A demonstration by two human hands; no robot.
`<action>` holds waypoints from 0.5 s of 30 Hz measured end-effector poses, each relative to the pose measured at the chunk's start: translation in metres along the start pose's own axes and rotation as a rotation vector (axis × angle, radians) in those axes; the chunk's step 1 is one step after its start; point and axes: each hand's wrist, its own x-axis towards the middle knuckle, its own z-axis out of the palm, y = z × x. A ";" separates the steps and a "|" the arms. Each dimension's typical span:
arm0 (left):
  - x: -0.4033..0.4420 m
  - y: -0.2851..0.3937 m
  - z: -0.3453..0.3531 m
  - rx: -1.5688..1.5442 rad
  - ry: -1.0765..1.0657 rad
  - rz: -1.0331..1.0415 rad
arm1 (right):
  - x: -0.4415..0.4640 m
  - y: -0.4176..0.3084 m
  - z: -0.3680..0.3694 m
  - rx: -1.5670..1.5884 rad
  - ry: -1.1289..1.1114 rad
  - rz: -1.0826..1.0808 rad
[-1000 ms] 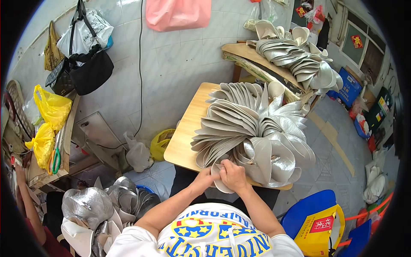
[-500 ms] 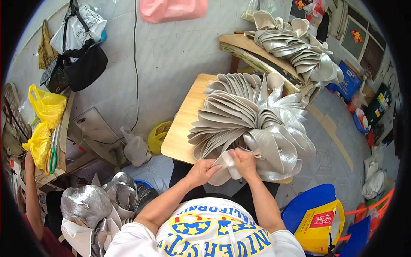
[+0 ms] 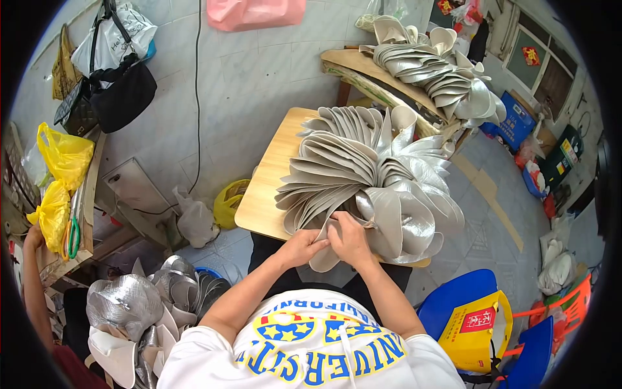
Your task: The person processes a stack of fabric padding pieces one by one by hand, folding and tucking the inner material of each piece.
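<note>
A big heap of curved, silver-backed grey pieces [image 3: 337, 165] covers much of the wooden table [image 3: 269, 188]. At its near edge, one pale piece [image 3: 324, 258] is pinched between my hands. My left hand [image 3: 302, 247] grips it from the left side, fingers closed. Close beside it, my right hand [image 3: 350, 238] is closed on the same piece at its upper right, touching the heap's front. The fingertips are partly hidden by the piece.
Another stack of silver pieces [image 3: 434, 74] lies on the back table [image 3: 350, 61]. More silver pieces [image 3: 123, 308] are at lower left, near a co-worker's arm [image 3: 35, 285]. A blue chair [image 3: 453, 298] with a yellow bag [image 3: 476, 330] stands at right.
The pale piece was lifted and shown flatter between my hands half a second ago; now my hands are closer together on it. The whole view has shifted slightly.
</note>
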 end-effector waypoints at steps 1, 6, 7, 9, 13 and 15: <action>-0.001 0.003 -0.002 0.010 -0.004 0.030 | 0.000 0.002 0.003 0.085 -0.003 0.080; 0.001 -0.006 0.004 -0.152 0.179 -0.017 | 0.003 0.004 0.020 0.217 -0.029 0.218; 0.002 -0.013 0.007 -0.149 0.232 0.006 | 0.004 0.002 0.020 0.230 -0.015 0.225; 0.002 -0.012 0.015 -0.188 0.310 0.017 | 0.003 0.006 0.022 0.259 -0.022 0.260; 0.001 0.009 0.017 0.036 0.358 0.134 | 0.002 0.009 0.016 0.279 -0.026 0.229; 0.004 -0.003 0.018 0.078 0.324 0.126 | 0.000 0.008 0.016 0.241 -0.032 0.246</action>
